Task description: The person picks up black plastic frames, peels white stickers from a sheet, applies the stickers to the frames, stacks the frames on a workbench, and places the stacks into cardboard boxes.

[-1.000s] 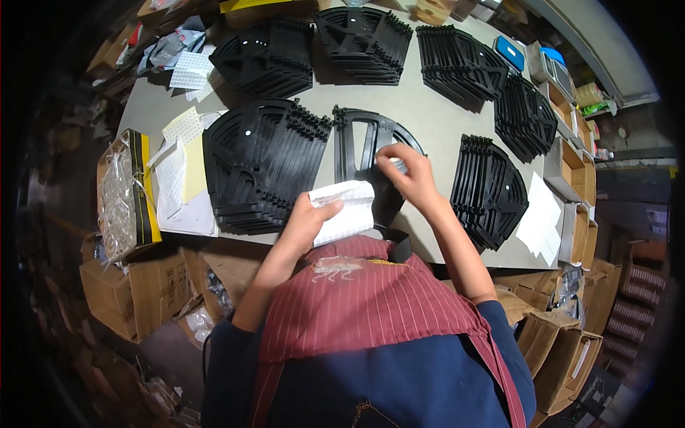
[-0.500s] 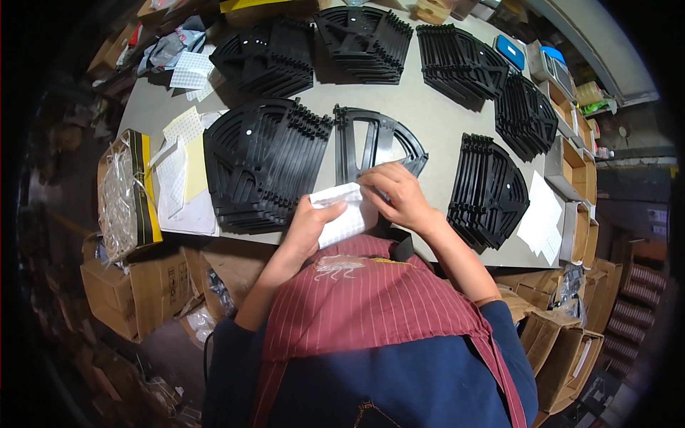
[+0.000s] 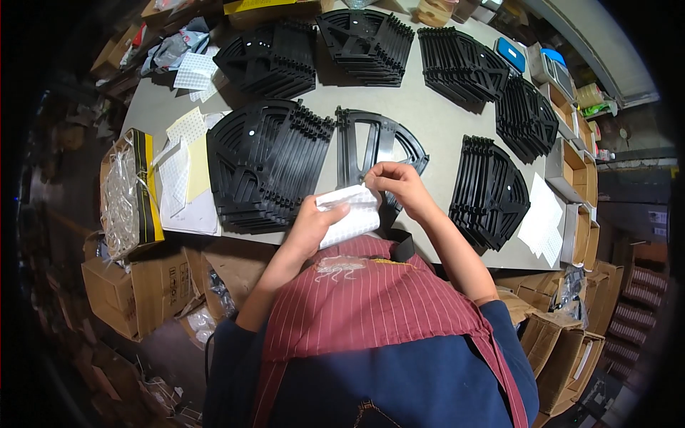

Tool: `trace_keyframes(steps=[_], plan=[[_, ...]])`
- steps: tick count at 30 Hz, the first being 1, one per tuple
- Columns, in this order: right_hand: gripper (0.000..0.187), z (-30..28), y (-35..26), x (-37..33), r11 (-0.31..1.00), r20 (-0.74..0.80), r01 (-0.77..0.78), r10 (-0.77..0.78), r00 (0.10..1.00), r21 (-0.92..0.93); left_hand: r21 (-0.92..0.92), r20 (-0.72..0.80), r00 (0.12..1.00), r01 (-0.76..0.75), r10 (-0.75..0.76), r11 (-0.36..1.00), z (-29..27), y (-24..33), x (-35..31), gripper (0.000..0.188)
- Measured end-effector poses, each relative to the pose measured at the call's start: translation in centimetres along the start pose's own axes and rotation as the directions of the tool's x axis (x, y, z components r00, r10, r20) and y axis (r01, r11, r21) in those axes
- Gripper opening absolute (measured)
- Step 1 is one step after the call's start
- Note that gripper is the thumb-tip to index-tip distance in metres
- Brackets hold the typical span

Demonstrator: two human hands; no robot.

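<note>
My left hand (image 3: 308, 227) grips a folded or curled white sheet (image 3: 355, 220) covered in small printed marks, its thumb lying across the top. At the sheet's upper right corner, my right hand (image 3: 401, 187) is closed with thumb and forefinger pinched together. Something tiny shows at those fingertips, too small to name. Just beyond the hands lies a single black fan-shaped plastic frame (image 3: 385, 135) with open slots, its near end partly hidden by my right hand. Left of it stands a stack of similar black frames (image 3: 242, 160), with a small white dot on the top one.
More stacks of black frames (image 3: 267, 60) spread along the table's back and right side. Marked paper sheets (image 3: 187, 160) lie at the left beside a box (image 3: 123, 192) of clear plastic pieces. White papers (image 3: 541, 221) and cardboard trays (image 3: 574, 167) line the right edge.
My right fingertips have drawn slightly away from the sheet's corner and now pinch just above it. The sheet's right part shows more openly. My left hand keeps its hold.
</note>
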State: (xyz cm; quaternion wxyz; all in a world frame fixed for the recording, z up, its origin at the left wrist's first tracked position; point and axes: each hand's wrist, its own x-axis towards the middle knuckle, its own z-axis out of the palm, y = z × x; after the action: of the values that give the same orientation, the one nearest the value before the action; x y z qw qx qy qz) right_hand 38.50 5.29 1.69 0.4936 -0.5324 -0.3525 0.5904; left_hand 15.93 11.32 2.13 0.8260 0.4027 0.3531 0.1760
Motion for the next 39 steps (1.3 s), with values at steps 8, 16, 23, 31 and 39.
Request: trace_keyframes(steps=[8, 16, 23, 31, 39], plan=[[0.007, -2.9, 1.8, 4.0, 0.843, -0.257, 0.147, -0.316, 0.913, -0.517, -0.056, -0.072, 0.997, -0.029, 0.025, 0.998, -0.2, -0.6, 0.3, 0.033], [0.019, -5.4, 3.5, 5.6, -0.224, 0.388, 0.326, -0.671, 0.632, -0.918, -0.098, -0.103, 0.995, -0.004, -0.006, 0.995, -0.6, 0.1, 0.2, 0.036], [0.012, -4.3, 3.0, 2.1, 0.182, 0.047, 0.241, -0.697, 0.715, -0.953, -0.129, -0.166, 0.986, -0.018, -0.003, 0.992, -1.1, 0.3, 0.2, 0.038], [0.039, -3.2, 4.5, 4.7, 0.445, -0.317, -0.071, -0.507, 0.802, -0.893, -0.129, -0.214, 0.975, -0.081, 0.052, 0.988, 0.4, 0.4, 0.9, 0.036], [0.060, -8.8, -3.7, -2.1, 0.721, -0.581, -0.091, -0.471, 0.664, -0.687, -0.169, -0.371, 0.913, -0.246, 0.170, 0.954, -2.5, 0.7, -0.5, 0.035]])
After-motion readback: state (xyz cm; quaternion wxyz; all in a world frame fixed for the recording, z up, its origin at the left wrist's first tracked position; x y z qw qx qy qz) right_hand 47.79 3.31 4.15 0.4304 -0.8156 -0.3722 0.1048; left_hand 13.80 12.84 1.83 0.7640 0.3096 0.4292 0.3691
